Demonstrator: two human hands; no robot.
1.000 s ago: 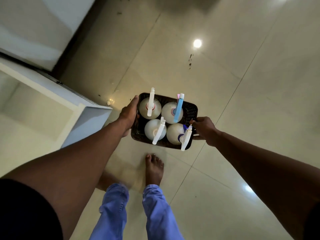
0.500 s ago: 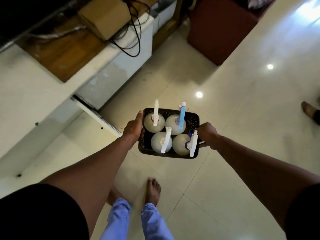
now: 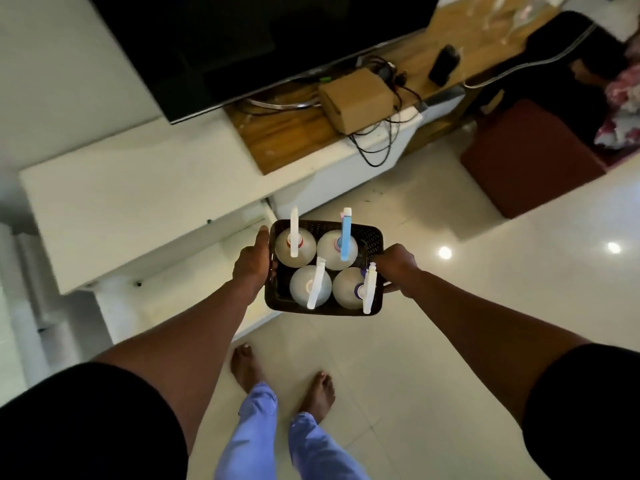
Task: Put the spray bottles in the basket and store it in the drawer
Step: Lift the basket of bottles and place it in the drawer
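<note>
Dark perforated plastic basket (image 3: pixel 370 237) carried over glossy cream tile floor (image 3: pixel 450 306), four clear round spray bottles (image 3: pixel 310 285) upright inside.
Left hand (image 3: pixel 251 265) grips left rim, right hand (image 3: pixel 396 266) grips right rim, fingers wrapped on the edge. Open white drawer (image 3: pixel 194 271) of low white TV cabinet (image 3: pixel 138 188) just left of basket; black TV (image 3: pixel 242 39), brown cardboard box (image 3: pixel 356 98), maroon ottoman (image 3: pixel 530 157) beyond.

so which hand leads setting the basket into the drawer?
Probably left. The left hand grips the basket on the side nearest the open drawer; the right hand grips the far side, over the floor.
</note>
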